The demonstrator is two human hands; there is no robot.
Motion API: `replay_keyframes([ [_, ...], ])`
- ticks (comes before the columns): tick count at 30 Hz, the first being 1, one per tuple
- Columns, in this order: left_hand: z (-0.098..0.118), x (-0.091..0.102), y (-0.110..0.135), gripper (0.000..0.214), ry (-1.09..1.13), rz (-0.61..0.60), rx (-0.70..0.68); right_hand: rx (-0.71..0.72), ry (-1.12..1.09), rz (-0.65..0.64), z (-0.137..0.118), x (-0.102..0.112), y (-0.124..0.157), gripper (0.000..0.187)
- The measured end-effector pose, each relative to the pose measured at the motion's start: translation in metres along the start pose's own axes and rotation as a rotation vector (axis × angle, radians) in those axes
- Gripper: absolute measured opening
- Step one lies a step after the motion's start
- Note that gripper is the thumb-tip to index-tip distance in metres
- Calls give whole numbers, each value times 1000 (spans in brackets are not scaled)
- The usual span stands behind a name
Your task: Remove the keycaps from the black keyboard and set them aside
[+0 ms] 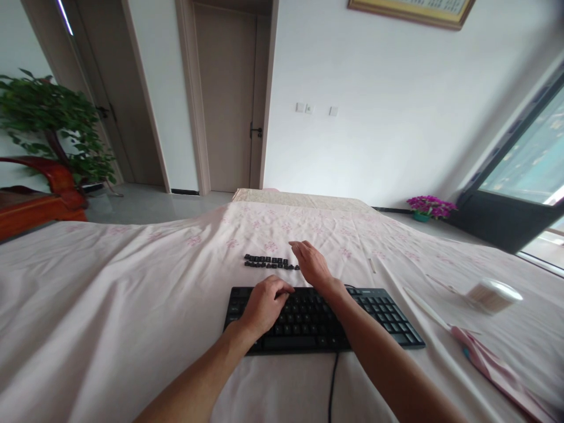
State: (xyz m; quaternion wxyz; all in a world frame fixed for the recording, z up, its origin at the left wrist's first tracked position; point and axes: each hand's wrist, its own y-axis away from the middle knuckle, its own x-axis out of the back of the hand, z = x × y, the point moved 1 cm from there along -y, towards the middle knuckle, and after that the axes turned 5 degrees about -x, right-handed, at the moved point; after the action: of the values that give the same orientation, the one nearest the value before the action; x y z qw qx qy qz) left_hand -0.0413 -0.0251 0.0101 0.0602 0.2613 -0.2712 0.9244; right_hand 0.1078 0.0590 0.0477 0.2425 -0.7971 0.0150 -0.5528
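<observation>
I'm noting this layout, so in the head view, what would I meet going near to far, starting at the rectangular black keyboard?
Rectangular black keyboard → small black keycaps in two rows → beige cloth → brown door.

Can't see keyboard (pixel 319 322) fully beneath left hand (pixel 265 301), right forearm (pixel 374 338); can't read tiny loose keys (pixel 268 259); see wall picture (pixel 412 10) cropped above.

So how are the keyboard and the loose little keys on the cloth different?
The keyboard is one big, wide piece; the loose keys are small separate bits in two rows. The keyboard has the left hand over it, while the loose keys have the right hand near one end. Both are black and lie on the flowery cloth.
</observation>
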Motion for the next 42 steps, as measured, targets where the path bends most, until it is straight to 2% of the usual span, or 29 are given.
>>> replay_keyframes([
  [3, -1, 0, 0, 21, -8, -2, 2, 84, 91, 3, -6, 17, 6, 35],
  [5, -2, 0, 1, 21, -10, -4, 7, 81, 93, -12, -8, 27, 11, 35],
  [9, -3, -1, 1, 22, -7, -4, 10, -34, -137, -15, -5, 35, 21, 38],
  [12, -2, -1, 1, 22, -9, 3, 5, -114, -293, 8, 2, 33, 27, 41],
  [17, 0, 0, 0, 22, -12, -5, 2, -170, -351, 36, 12, 27, 31, 44],
  [24, -1, 0, 1, 23, 2, -5, 3, -257, -733, 78, 9, 20, 34, 48],
  [33, -1, -1, 2, 22, -28, 3, 30, -199, -721, 66, -3, 23, 44, 33],
  [42, -3, -2, 3, 25, 0, 1, 20, -111, -741, -38, -14, 14, 50, 24],
])
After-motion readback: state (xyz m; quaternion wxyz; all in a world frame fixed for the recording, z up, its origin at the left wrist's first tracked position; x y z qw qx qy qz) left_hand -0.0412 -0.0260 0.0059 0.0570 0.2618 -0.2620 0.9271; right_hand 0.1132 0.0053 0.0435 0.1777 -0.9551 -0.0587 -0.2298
